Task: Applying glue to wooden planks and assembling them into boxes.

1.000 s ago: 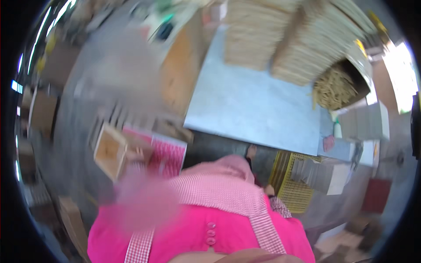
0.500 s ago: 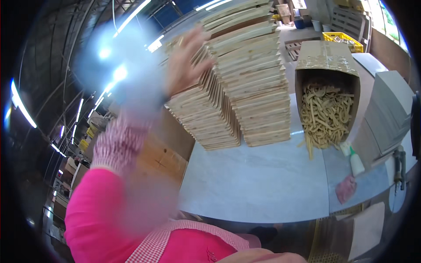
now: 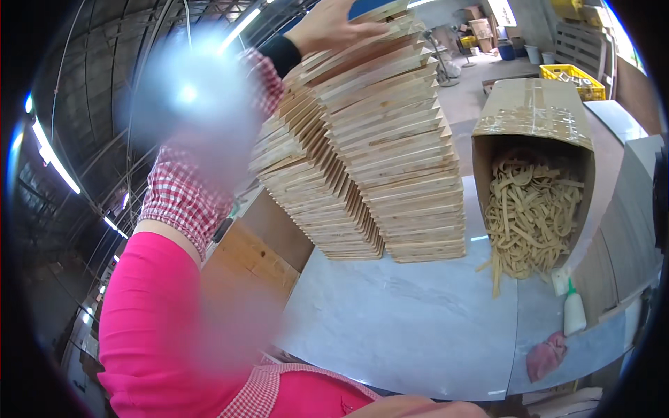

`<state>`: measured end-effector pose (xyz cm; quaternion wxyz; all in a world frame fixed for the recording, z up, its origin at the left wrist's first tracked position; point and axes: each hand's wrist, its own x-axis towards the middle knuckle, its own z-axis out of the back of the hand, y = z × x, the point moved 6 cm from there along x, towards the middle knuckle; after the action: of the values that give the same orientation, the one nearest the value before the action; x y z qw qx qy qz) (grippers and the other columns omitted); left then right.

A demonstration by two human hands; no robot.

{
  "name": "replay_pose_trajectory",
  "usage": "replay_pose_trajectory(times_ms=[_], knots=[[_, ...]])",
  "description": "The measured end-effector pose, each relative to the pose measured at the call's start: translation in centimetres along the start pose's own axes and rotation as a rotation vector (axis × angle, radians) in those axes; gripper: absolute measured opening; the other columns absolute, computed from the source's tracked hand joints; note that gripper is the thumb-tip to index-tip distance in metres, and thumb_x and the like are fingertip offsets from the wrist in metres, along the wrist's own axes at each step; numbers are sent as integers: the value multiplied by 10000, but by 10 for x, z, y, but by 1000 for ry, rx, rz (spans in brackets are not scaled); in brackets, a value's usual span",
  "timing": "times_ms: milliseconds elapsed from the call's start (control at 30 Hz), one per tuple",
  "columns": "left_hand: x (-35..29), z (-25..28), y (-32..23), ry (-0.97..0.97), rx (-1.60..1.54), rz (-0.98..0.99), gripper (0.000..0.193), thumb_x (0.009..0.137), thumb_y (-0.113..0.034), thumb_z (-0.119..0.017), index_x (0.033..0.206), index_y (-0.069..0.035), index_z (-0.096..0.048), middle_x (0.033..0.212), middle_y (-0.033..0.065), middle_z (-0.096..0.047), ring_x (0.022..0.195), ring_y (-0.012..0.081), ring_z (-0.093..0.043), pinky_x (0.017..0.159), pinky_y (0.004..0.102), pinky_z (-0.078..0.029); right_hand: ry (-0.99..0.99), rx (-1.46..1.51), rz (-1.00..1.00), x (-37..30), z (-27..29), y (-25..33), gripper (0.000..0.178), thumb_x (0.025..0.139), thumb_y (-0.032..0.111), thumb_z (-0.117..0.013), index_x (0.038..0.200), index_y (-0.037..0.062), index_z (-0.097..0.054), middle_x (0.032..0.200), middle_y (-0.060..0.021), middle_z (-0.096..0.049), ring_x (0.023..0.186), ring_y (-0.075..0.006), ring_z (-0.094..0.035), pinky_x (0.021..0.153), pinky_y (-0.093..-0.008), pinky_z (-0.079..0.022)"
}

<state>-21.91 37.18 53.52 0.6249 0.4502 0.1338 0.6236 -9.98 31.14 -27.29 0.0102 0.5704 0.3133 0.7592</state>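
My left hand (image 3: 332,26) reaches up to the top of the tall stacks of thin wooden boards, partly cut off by the upper edge of the picture. Its visible fingers are stretched apart, and nothing shows in its grasp. Whether it touches the upper boards I cannot tell. The left pile of wooden boards (image 3: 317,205) stands close beside the right pile of wooden boards (image 3: 411,164), both on a pale table (image 3: 404,327). My right hand is out of view. Blurry smudges cover parts of my left arm.
At the right, a cardboard box (image 3: 533,104) lies open toward me, spilling tan flat strips (image 3: 529,216). Near it are a white glue bottle (image 3: 574,313) with a green tip, a pink cloth (image 3: 546,357) and grey panels (image 3: 627,209). A yellow crate (image 3: 575,82) sits behind.
My left hand has risen higher, from beside the left pile to the top of the stacks. The view has shifted, so the piles, box and table appear lower.
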Motion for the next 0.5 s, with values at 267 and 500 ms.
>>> replay_pose_trajectory(times_ms=[267,500], knots=[[70,-7,-48,452,-172,-50,631,728,-463,-762,1133,-24,-557,1002,196,-598,942,334,-586,813,400,-462,-230,-54,37,83,23,3,325,850,296,-611,1030,25,-602,960,-195,-631,892,-327,-633,864,-406,-510],[65,-6,-57,382,-103,-137,601,681,-469,-789,1015,-21,-566,898,175,-600,855,327,-599,745,398,-477,-448,-141,53,151,56,16,359,841,294,-623,1065,17,-583,994,-204,-623,911,-331,-631,874,-423,-509]])
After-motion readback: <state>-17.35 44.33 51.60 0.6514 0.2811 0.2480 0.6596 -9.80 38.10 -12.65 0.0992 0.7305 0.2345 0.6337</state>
